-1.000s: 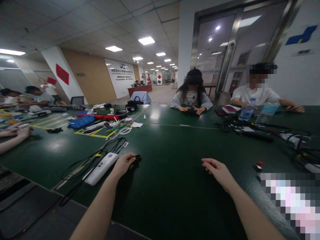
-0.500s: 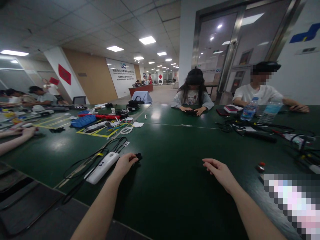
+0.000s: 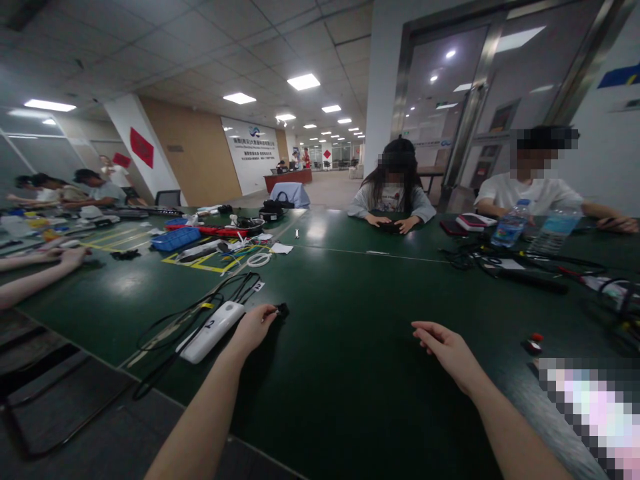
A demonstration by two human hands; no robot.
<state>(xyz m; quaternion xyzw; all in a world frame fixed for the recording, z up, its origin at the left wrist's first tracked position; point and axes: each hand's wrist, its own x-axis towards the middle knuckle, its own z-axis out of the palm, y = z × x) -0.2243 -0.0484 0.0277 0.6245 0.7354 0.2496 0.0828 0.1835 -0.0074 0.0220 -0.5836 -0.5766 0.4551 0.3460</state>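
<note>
My left hand (image 3: 257, 327) is closed at the left of centre, its fingertips pinching the near edge of a small black object (image 3: 283, 310) over the green table (image 3: 340, 373). What the black object is cannot be made out. Just left of that hand lies a white power bank-like box (image 3: 213, 333) marked "2", with black cables beside it. My right hand (image 3: 443, 343) is held above the table at the right of centre, thumb and fingers brought close together. Whether anything sits between its fingertips is too small to tell.
A blue basket (image 3: 176, 239), a red strip and loose wires lie at the left back. Two people sit across the table. Bottles (image 3: 510, 223) and black cables are at the right, with a small red-topped item (image 3: 534, 343) and a blurred-out bright panel nearer.
The view has turned slightly left, so the scene sits a little further right. Both hands keep nearly the same place and pose over the table.
</note>
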